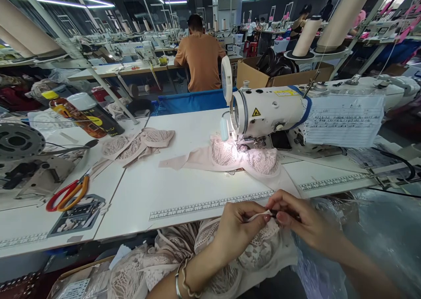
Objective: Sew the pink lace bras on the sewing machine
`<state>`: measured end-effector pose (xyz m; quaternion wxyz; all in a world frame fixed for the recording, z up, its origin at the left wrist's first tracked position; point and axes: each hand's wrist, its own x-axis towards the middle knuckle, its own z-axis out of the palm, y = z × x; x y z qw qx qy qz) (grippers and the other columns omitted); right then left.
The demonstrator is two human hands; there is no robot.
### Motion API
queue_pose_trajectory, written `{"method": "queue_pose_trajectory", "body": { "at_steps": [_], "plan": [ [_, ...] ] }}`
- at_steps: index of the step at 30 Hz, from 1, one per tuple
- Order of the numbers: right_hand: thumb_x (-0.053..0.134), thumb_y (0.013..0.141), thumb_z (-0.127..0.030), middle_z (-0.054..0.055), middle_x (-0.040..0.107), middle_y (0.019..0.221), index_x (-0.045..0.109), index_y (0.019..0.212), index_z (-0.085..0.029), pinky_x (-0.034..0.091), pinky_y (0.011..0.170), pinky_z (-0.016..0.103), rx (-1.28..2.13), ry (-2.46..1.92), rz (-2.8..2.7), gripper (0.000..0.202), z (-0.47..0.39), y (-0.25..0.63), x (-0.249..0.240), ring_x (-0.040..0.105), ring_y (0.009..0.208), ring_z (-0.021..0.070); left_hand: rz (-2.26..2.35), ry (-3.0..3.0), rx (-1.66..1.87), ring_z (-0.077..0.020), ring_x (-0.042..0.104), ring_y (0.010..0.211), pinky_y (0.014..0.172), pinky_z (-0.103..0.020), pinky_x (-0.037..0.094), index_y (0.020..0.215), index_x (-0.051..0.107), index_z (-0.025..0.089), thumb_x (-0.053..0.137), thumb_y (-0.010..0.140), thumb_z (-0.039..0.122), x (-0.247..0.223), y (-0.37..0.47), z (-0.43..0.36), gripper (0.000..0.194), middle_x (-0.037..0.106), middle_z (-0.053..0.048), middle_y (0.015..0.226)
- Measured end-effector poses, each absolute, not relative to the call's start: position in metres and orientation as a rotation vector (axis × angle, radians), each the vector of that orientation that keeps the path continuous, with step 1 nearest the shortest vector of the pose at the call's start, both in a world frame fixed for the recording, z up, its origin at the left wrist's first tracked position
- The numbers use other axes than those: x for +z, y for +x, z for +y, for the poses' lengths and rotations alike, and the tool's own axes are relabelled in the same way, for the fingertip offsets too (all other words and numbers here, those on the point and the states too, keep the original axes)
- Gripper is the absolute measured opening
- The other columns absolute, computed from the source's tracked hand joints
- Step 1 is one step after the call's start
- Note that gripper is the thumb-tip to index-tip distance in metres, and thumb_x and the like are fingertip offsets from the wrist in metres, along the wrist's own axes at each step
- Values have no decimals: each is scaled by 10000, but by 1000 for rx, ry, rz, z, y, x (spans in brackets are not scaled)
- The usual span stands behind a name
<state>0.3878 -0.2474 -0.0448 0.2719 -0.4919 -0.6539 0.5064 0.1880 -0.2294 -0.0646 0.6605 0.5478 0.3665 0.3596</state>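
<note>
Low in front of me, my left hand (pixel 238 228) pinches the edge of a pale pink lace bra (pixel 259 250) between thumb and fingers. Close against it, my right hand (pixel 304 222) is closed at the same edge, with a small dark thing (pixel 273 213) at its fingertips that I cannot make out. Beyond my hands, another pale pink lace bra (pixel 263 162) lies under the lit needle area of a white sewing machine (pixel 268 110). One of its bands stretches left over the white table, and fabric runs down toward my right hand.
More lace bras (pixel 138 268) are heaped below the table edge. At left lie another bra (pixel 141 143), orange-and-red-handled scissors (pixel 70 193), a spray can (pixel 95 113) and a bottle (pixel 72 112). A written sheet (pixel 344 119) hangs on the machine. A person (pixel 200 57) sits ahead.
</note>
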Motion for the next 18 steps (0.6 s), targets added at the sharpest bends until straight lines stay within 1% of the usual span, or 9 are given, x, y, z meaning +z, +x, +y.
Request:
{"method": "queue_pose_trajectory", "body": {
  "at_steps": [3,6,11,13,15,17,18],
  "plan": [
    [518,967,-626,-17,560,746,558,980,-249,402,577,256,1354,-1317,-1756,380,-246,383,-42,508,641,144,861,1309,817,-92,395,579,536,-217,298,767,755,94,674,842,339,-65,188,-230,269,556,-13,628],
    [559,931,-655,-41,517,677,531,923,-243,363,554,255,1327,-1305,-1717,413,-245,377,-42,456,597,132,893,1348,814,-97,391,582,542,-220,307,735,749,102,664,835,342,-67,188,-231,273,555,-12,612],
    [559,949,-613,-68,436,614,513,905,-248,330,524,243,1259,-1321,-1580,370,-247,378,-54,410,551,122,911,1318,830,-123,498,611,579,-226,374,767,785,116,684,842,367,-68,187,-230,281,658,-43,666],
    [516,955,-650,-67,400,625,528,922,-254,324,514,237,1184,-1324,-1516,397,-249,386,-61,396,543,120,902,1299,848,-136,549,626,592,-228,406,784,799,128,692,849,377,-67,187,-230,278,701,-55,699],
    [469,911,-760,-67,355,612,563,898,-252,303,490,240,1164,-1294,-1577,517,-250,397,-68,357,516,118,886,1271,873,-148,587,638,603,-231,435,783,805,138,704,849,390,-65,187,-231,279,728,-63,719],
    [509,854,-806,-61,374,588,614,873,-248,294,480,246,1205,-1311,-1777,568,-251,406,-75,359,504,121,875,1231,895,-157,610,643,604,-237,452,785,808,137,716,845,404,-64,186,-232,288,744,-73,732],
    [555,843,-785,-54,411,578,637,855,-248,301,480,249,1234,-1331,-1895,544,-252,409,-78,381,501,125,869,1212,900,-162,621,649,605,-239,460,786,807,133,723,843,410,-63,185,-232,295,751,-80,743]
  ]
}}
